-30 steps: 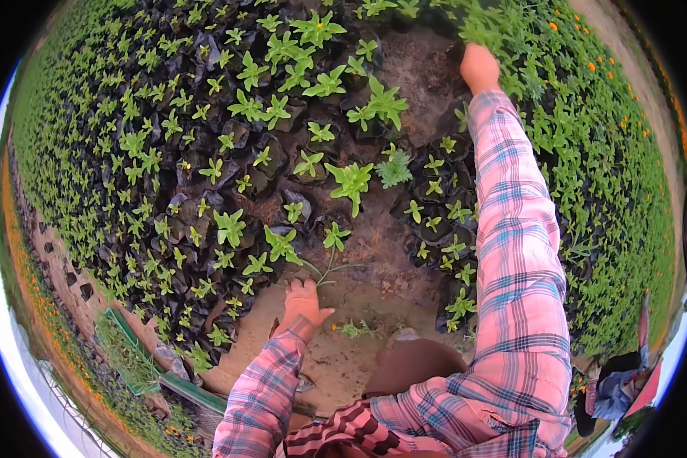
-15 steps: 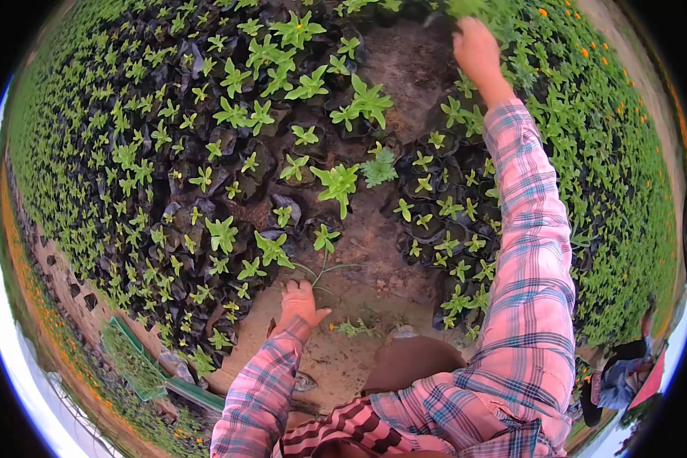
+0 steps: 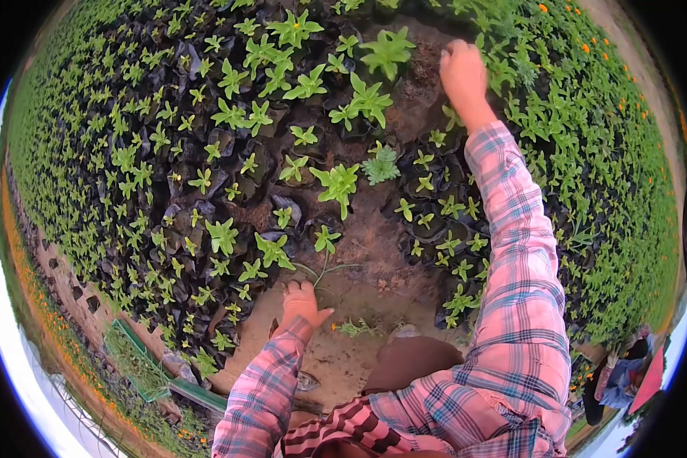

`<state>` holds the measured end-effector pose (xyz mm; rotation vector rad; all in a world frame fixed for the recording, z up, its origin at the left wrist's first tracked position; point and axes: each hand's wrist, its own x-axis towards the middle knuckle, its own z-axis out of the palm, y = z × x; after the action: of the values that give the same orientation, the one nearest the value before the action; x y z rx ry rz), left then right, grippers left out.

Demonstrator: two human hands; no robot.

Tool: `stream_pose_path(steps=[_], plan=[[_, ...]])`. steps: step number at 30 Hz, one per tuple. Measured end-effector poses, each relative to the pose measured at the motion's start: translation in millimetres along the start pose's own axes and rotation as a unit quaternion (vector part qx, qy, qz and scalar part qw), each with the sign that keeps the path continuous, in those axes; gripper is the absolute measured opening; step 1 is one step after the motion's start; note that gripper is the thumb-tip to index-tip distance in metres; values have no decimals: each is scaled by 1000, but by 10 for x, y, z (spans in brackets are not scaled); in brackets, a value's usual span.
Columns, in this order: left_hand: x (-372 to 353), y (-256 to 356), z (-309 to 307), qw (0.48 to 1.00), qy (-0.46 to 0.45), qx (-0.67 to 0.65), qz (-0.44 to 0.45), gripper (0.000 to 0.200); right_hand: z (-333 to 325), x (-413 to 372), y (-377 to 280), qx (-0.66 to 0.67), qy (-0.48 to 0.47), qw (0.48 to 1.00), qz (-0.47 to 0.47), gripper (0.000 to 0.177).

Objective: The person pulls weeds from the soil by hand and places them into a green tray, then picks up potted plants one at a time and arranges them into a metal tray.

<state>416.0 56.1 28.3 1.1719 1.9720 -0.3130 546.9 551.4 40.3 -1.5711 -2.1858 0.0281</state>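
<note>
Left hand (image 3: 301, 300): on bare soil patch (image 3: 374, 237), fingers curled at leaning seedling (image 3: 326, 240) base; hold unclear. Right hand (image 3: 462, 72): beyond patch, among seedling bags (image 3: 427, 221); grip unclear.

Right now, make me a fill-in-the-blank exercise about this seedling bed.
1. The left hand is down on bare ____ beside a seedling.
2. The plants stand in ____ bags.
3. The right hand reaches ____ away than the left.
4. The flowers at the right edge are ____.
Missing words: soil; black; farther; orange.
</note>
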Motion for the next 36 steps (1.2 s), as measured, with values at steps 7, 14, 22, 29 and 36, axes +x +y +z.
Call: stream_pose_path(steps=[7,14,22,29,36], plan=[[7,-22,47,1000,6,17,0,82,234,379,257,-132,-195,968,87,22],[-3,20,16,1000,-16,21,-13,81,190,538,131,-22,51,997,-45,13],[-6,15,1,1000,-10,-2,-16,82,685,456,-54,50,14,975,-216,8],[2,27,-22,999,-23,-17,-34,81,142,23,-314,181,36,978,-94,15],[9,77,-58,997,-42,-18,-56,80,-437,-690,-527,220,-418,873,-120,26]])
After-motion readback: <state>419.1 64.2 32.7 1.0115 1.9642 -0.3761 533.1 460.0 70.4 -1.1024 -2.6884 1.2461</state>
